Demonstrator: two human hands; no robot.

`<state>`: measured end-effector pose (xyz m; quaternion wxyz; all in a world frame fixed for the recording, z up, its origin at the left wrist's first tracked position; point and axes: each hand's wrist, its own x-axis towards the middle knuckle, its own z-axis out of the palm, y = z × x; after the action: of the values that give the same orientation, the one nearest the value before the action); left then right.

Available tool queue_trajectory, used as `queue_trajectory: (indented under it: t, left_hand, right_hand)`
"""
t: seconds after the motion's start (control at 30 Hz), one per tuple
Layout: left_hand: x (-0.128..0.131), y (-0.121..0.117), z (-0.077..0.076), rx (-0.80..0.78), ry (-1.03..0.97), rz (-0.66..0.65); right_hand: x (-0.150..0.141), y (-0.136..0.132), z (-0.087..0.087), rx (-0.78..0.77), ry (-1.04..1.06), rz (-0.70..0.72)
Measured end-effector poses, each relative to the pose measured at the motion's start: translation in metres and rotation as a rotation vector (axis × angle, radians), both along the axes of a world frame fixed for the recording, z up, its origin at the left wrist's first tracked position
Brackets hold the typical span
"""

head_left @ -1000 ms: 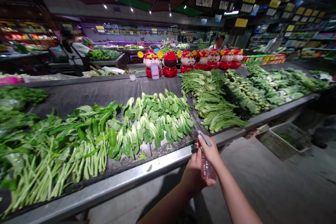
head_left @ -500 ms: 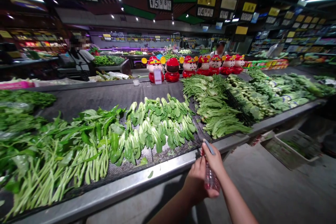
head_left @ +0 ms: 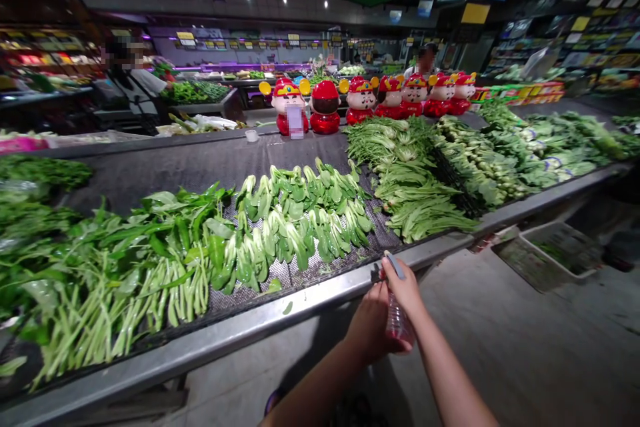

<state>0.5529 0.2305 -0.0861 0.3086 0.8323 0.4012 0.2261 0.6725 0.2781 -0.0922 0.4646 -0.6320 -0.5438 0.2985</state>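
Note:
Close together in front of the shelf's metal edge, both my hands are closed round a clear ribbed plastic bottle point(head_left: 399, 321) with a reddish tint. My left hand point(head_left: 371, 321) wraps it from the left side. Higher up, my right hand point(head_left: 403, 287) grips the top end, which is largely hidden by the fingers. A slim grey piece point(head_left: 396, 266) sticks up along the right hand; whether it belongs to the bottle I cannot tell. Just beyond lie bunches of bok choy point(head_left: 295, 227) in two rows on a dark mesh.
A metal rail point(head_left: 300, 303) edges the sloped shelf. Long-stemmed greens point(head_left: 150, 267) lie left, leafy lettuce-like bunches point(head_left: 420, 203) right. Several red figurines point(head_left: 325, 107) line the back. A crate point(head_left: 545, 253) stands on the floor at right. Two people point(head_left: 135, 90) point(head_left: 425, 61) are in the background.
The view has tipped downward, so the shelf and figurines sit higher in the picture. Both hands keep their hold on the bottle, with little change in grip.

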Motion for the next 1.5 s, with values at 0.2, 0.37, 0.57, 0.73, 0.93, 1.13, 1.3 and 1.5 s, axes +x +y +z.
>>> queue_trajectory:
  t: [0.2, 0.37, 0.57, 0.73, 0.93, 1.13, 1.3, 1.5]
  left_hand:
    - [-0.002, 0.008, 0.003, 0.069, -0.029, 0.008]
    - [-0.010, 0.033, 0.035, 0.065, 0.065, 0.079]
    - [-0.022, 0.054, 0.076, 0.155, 0.047, 0.053]
    - [-0.031, 0.052, 0.079, 0.133, -0.027, 0.037]
    - [-0.036, 0.055, 0.079, 0.139, -0.072, 0.075]
    - [-0.039, 0.064, 0.087, 0.190, -0.079, 0.116]
    - [-0.049, 0.064, 0.093, 0.211, -0.100, 0.111]
    - [-0.062, 0.061, 0.101, 0.179, -0.065, 0.120]
  right_hand:
    - [-0.002, 0.008, 0.008, 0.010, -0.029, -0.017]
    - [-0.005, 0.036, 0.043, 0.117, 0.022, -0.006]
    - [-0.016, 0.061, 0.084, 0.201, 0.063, -0.019]
    - [-0.027, 0.057, 0.093, 0.198, -0.022, -0.033]
    - [-0.032, 0.064, 0.093, 0.202, -0.025, 0.002]
    - [-0.038, 0.080, 0.109, 0.241, 0.012, 0.012]
    - [-0.048, 0.076, 0.116, 0.279, -0.036, 0.030]
    - [-0.061, 0.077, 0.120, 0.242, -0.057, 0.043]
